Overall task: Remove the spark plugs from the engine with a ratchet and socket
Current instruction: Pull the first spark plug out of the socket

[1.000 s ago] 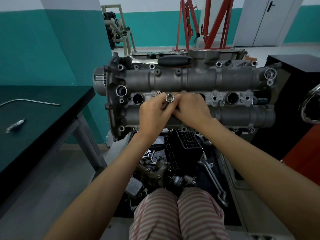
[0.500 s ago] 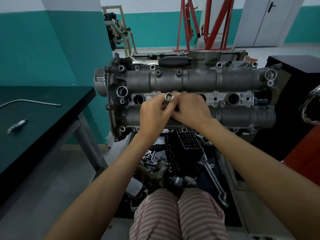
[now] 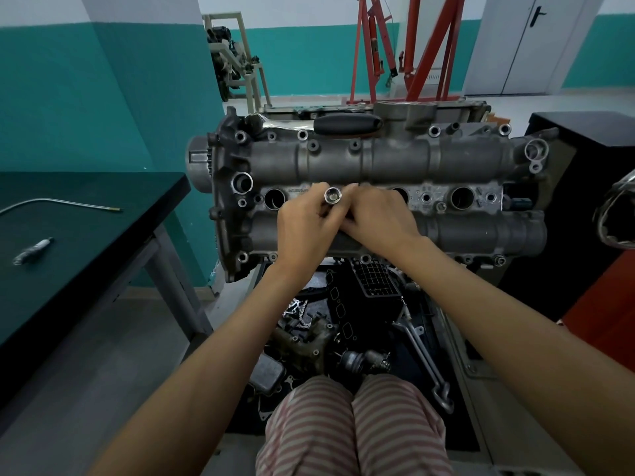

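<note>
Over engine (image 3: pixel 395 159), both hands' grips, left hand (image 3: pixel 302 228) and right hand (image 3: pixel 378 214), pinch socket (image 3: pixel 332 195).

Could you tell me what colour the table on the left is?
Dark green table, in the head view.

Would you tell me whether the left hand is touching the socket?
Touching. The head view shows the left hand with its fingers wrapped around the socket just below its open end.
</note>
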Demonstrator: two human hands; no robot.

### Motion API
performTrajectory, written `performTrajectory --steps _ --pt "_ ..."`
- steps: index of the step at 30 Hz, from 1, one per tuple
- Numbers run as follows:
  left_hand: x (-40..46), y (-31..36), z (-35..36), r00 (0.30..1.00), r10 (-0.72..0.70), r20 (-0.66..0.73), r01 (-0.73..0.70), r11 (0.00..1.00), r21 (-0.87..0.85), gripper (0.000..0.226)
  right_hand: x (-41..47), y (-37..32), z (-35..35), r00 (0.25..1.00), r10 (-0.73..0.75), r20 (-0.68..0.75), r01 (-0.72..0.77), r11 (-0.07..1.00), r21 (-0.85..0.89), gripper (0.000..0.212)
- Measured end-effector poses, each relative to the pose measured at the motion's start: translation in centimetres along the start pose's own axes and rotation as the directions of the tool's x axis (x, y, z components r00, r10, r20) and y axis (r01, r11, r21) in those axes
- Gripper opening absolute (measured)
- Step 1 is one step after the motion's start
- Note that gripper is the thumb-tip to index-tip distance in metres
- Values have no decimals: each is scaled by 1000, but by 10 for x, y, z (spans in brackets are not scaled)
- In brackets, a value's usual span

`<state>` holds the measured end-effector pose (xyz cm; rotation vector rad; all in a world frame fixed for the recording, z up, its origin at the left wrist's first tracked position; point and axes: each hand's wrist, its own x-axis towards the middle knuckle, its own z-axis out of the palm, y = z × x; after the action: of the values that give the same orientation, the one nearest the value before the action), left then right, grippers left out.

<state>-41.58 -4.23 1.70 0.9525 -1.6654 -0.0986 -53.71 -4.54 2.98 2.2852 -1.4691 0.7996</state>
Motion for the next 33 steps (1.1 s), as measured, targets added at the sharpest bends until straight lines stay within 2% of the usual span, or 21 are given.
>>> performTrajectory --steps 3,9,12,15,20,22,24,28,33 --pt "-1 -1 0 1000 6 17 -6 1000 19 45 1 1 2 1000 10 24 -9 999 -41 27" --pt "-4 -1 -1 1000 -26 15 27 997 -67 25 0 0 1 1000 -5 19 5 999 32 30" --pt "-2 -2 0 1000 -9 26 10 1000 -10 37 0 0 0 1000 13 19 -14 999 40 30" --pt "-1 -4 0 1000 11 29 -11 1000 19 48 1 0 1 999 14 35 -13 999 -35 30" --pt "-4 -1 0 1000 -5 13 5 999 -34 31 1 2 4 999 29 36 -28 999 -27 26" --pt "-5 -1 0 1000 -18 13 19 998 -66 26 1 1 4 999 22 34 -23 999 30 22" --pt "-5 -1 0 999 -30 15 30 998 -64 29 0 -1 2 999 35 33 -37 997 74 24" --pt "-1 1 0 1000 13 3 -13 1000 -16 41 0 -2 0 999 35 13 -35 999 21 28" --pt "-4 -2 0 1000 21 8 -21 1000 -9 38 0 0 1 999 34 22 -34 999 -19 25"
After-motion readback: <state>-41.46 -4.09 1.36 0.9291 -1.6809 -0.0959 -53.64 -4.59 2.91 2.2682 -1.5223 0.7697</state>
